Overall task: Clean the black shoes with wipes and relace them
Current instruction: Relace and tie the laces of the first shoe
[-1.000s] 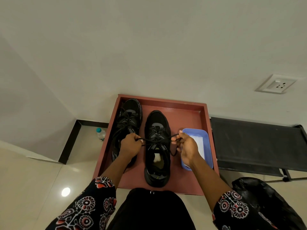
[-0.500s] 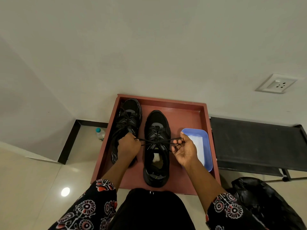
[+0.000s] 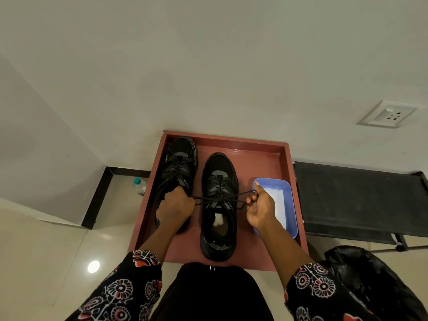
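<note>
Two black shoes stand toes-away on a red-brown tray [image 3: 261, 156]. The left shoe [image 3: 179, 163] sits by the tray's left wall, partly covered by my left hand. The right shoe [image 3: 219, 181] stands in the middle, with white stuffing inside. Its black lace [image 3: 220, 198] is stretched sideways across the tongue. My left hand [image 3: 174, 208] grips one lace end in a fist. My right hand [image 3: 260, 208] pinches the other end, over a blue tub [image 3: 290, 205] holding white wipes.
A black fabric stand [image 3: 352, 200] adjoins the tray on the right, with a black plastic bag [image 3: 370, 281] below it. A small water bottle [image 3: 139, 186] stands on the floor left of the tray. A wall socket [image 3: 386, 114] is up right.
Both hands have drawn apart, pulling the lace taut across the right shoe. The right hand moved out over the blue tub.
</note>
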